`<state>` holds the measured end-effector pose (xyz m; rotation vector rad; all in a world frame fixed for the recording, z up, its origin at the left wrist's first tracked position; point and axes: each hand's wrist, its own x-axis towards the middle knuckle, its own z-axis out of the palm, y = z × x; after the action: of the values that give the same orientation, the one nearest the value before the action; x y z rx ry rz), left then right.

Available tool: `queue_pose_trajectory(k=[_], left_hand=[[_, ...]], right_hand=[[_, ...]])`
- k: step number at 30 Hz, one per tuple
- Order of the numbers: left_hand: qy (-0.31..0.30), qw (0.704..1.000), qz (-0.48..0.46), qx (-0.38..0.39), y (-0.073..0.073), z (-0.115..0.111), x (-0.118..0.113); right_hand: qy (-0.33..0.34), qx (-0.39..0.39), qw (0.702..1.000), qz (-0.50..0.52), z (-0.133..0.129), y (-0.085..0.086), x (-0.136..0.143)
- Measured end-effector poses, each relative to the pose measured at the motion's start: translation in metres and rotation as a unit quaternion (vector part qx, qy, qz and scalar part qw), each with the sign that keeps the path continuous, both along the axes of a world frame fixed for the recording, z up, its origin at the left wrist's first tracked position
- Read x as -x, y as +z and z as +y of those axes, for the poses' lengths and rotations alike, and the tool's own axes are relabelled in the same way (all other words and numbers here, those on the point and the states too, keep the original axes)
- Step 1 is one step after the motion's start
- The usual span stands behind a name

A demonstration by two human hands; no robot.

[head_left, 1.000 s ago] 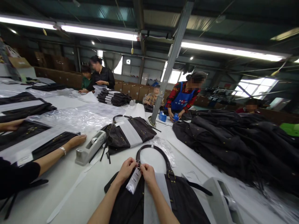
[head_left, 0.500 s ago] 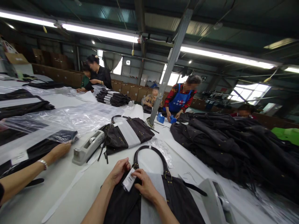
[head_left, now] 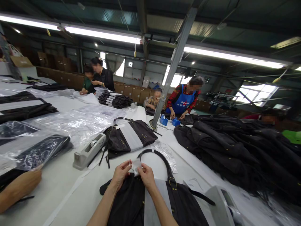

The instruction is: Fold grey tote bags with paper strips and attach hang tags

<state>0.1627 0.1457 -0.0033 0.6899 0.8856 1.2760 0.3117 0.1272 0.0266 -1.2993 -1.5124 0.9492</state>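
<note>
A dark handbag (head_left: 127, 201) with a white paper band (head_left: 154, 201) around it lies in front of me. Its curved handle (head_left: 168, 164) stands up at the far side. My right hand (head_left: 147, 177) pinches a white hang tag (head_left: 136, 166) above the bag's far edge, near the handle's left base. Just to the left, my left hand (head_left: 121, 172) has thumb and forefinger closed together, with a small white bit at the fingertips that looks like the tag's string. The handle's left base is hidden behind the tag and fingers.
Tape dispensers stand at left (head_left: 89, 150) and right (head_left: 223, 207). Beyond lies another banded handbag (head_left: 131, 135). A heap of dark bags (head_left: 225, 147) fills the right. A co-worker's hand (head_left: 23, 188) handles a plastic-wrapped bag (head_left: 47, 150) at left. A metal post (head_left: 172, 66) rises ahead.
The tag has been lifted from the bag's front up toward the handle and turned. My right hand has moved up with it. The co-worker's hand at left has drawn back toward the lower left.
</note>
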Motion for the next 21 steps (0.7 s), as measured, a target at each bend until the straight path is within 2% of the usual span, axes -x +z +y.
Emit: queue_pose_trajectory(k=[4, 6, 10, 16, 19, 21], left_hand=[[-0.004, 0.998, 0.038, -0.041, 0.003, 0.001, -0.003], [-0.024, 0.989, 0.121, -0.082, 0.006, 0.0, -0.002], [-0.034, 0.933, 0.325, -0.154, 0.019, -0.002, 0.001], [0.017, 0.885, 0.429, -0.179, 0.053, -0.008, 0.001], [0.07, 0.892, 0.418, -0.161, 0.073, -0.017, 0.007], [0.083, 0.919, 0.364, -0.125, 0.083, -0.028, 0.018]], right_hand=[[0.022, 0.002, 0.991, -0.129, 0.005, 0.008, -0.001], [0.023, 0.002, 0.989, -0.148, 0.003, 0.009, 0.0], [0.028, -0.009, 0.989, -0.146, -0.003, 0.005, 0.002], [-0.1, -0.02, 0.994, -0.047, -0.011, 0.002, -0.012], [-0.115, -0.015, 0.992, -0.047, -0.019, 0.011, -0.028], [-0.117, -0.002, 0.992, -0.055, -0.028, 0.017, -0.043]])
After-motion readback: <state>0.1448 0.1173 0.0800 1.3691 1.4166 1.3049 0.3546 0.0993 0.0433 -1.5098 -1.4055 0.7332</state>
